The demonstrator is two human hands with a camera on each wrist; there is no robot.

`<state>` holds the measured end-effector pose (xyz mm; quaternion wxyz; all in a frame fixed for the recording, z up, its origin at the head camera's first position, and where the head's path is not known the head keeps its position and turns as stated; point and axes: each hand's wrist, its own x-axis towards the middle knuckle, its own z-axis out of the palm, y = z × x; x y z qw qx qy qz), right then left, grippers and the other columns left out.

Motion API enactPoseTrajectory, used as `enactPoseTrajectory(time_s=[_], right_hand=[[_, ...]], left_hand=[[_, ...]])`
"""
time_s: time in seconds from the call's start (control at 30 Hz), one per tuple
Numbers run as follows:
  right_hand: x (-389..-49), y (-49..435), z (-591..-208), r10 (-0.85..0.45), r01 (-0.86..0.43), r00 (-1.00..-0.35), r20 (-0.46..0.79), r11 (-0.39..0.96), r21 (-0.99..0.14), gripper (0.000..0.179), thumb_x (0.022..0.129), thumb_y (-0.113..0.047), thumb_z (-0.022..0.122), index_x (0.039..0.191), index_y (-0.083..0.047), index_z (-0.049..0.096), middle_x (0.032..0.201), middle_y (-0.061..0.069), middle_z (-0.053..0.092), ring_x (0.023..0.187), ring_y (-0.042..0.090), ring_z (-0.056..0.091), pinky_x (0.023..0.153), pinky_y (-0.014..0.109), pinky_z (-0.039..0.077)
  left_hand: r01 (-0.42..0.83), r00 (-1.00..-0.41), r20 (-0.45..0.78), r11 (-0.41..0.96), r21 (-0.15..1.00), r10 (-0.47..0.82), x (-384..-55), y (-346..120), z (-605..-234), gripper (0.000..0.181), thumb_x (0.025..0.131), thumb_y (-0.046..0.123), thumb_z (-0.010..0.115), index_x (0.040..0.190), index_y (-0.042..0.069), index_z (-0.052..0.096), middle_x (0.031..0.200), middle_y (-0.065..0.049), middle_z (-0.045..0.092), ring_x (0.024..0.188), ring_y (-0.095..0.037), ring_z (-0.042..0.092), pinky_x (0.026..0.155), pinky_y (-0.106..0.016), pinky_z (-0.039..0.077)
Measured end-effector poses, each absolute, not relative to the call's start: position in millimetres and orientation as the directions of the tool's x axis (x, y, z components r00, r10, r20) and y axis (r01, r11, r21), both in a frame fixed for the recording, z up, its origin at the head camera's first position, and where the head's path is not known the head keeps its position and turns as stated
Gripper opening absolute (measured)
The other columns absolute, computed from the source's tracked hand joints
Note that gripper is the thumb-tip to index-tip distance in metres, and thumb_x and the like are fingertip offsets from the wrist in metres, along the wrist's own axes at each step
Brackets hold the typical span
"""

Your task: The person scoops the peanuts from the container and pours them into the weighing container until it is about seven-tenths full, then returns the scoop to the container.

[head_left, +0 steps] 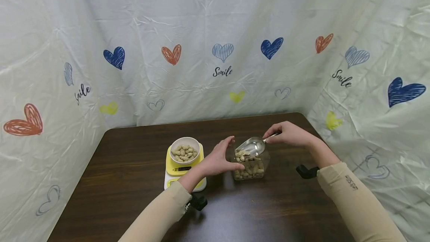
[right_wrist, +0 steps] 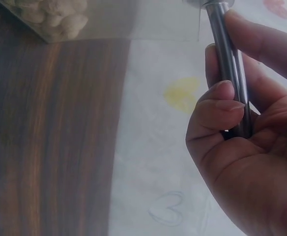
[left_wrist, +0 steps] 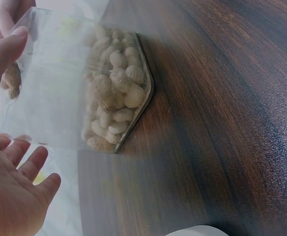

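A clear square container (left_wrist: 50,98) stands on the table, its lower part filled with peanuts in shells (left_wrist: 116,83). My left hand (head_left: 220,158) spans its left side near the rim, thumb on the near wall and fingers toward the far corner; other fingers (left_wrist: 33,164) are spread loosely. In my right hand (head_left: 285,133) is a metal scoop (head_left: 253,146), gripped by its handle (right_wrist: 229,69) with the fingers wrapped round. The scoop tilts down toward the left over the container's mouth, with a few peanuts (left_wrist: 12,81) at its lip.
Left of the container, a yellow and white kitchen scale (head_left: 173,167) carries a white bowl (head_left: 172,148) of peanuts. My left forearm crosses over the scale's near corner. A cloth printed with hearts hangs behind the dark wooden table (head_left: 131,163) and along its sides.
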<state>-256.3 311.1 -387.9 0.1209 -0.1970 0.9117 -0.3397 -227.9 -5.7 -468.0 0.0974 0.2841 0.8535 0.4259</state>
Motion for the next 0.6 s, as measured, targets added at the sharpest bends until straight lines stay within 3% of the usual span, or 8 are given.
enactPoseTrajectory(time_s=[0.6], right_hand=[[-254.8,321.1,-397.8,-0.429,-0.233,-0.897,-0.107,0.664,-0.71,0.025,0.093,-0.038,0.077,0.11,-0.02,0.079,0.117,0.001,0.071,0.11,0.022,0.063,0.091,0.044,0.05]], left_hand=[[0.396,-0.824,0.073,0.479,0.784,0.563,-228.2,-5.5,-470.1,0.114,0.078,0.059,0.084,0.164,0.018,0.021,0.157,0.001,0.038,0.141,-0.018,0.04,0.111,-0.043,0.038]])
